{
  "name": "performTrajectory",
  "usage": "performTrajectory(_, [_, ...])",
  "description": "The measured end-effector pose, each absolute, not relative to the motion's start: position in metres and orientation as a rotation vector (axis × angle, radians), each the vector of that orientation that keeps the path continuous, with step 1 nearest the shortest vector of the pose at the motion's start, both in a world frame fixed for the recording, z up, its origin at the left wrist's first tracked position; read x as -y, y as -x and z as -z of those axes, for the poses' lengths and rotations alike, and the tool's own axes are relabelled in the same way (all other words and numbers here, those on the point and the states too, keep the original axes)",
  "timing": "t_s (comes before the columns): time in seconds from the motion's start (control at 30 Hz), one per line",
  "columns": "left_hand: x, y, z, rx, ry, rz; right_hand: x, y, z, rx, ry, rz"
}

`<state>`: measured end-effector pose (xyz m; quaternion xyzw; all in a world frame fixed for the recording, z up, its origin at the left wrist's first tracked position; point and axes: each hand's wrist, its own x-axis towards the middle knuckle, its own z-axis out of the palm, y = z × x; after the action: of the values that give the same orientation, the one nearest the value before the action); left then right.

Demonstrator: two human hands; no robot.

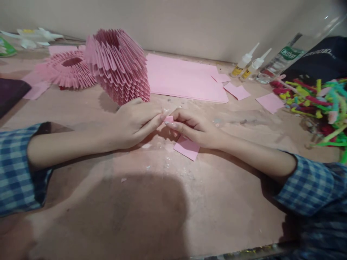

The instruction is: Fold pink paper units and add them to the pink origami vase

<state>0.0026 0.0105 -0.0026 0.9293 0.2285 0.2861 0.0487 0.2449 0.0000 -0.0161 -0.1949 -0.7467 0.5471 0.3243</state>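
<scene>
A small folded piece of pink paper (169, 119) is pinched between my two hands at the middle of the table. My left hand (138, 121) grips its left end with thumb and fingers, and my right hand (193, 127) holds its right end the same way. Most of the piece is covered by the fingertips. Partly under my right hand lies a flat pink paper slip (188, 148). Just behind my left hand stands a tall pink vase-like form (119, 65) built of many folded paper pieces.
Left of the tall form lies a pink folded-paper ring (73, 68). Pink sheets (184, 77) lie at the back, with loose slips (237, 91) beside them. At right are two glue bottles (245, 63), a clear plastic bottle (284, 56) and colourful fuzzy stems (314, 99). A dark flat object (12, 94) sits far left.
</scene>
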Motion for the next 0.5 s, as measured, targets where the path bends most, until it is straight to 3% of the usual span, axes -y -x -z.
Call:
performTrajectory(0.17, [-0.008, 0.001, 0.001, -0.61, -3.092, -0.855, 0.001, -0.244, 0.015, 1.939, 0.505, -1.449])
performTrajectory(0.27, [0.002, 0.008, -0.006, -0.828, -3.277, -0.689, -0.002, -0.244, 0.016, 1.924, 0.529, -1.402])
performTrajectory(0.43, [0.022, 0.016, -0.015, -1.227, -3.101, -0.229, -0.009, -0.246, 0.015, 1.914, 0.596, -1.307])
performTrajectory(0.5, [0.023, 0.018, -0.014, -1.155, -3.01, -0.284, -0.009, -0.246, 0.014, 1.936, 0.603, -1.259])
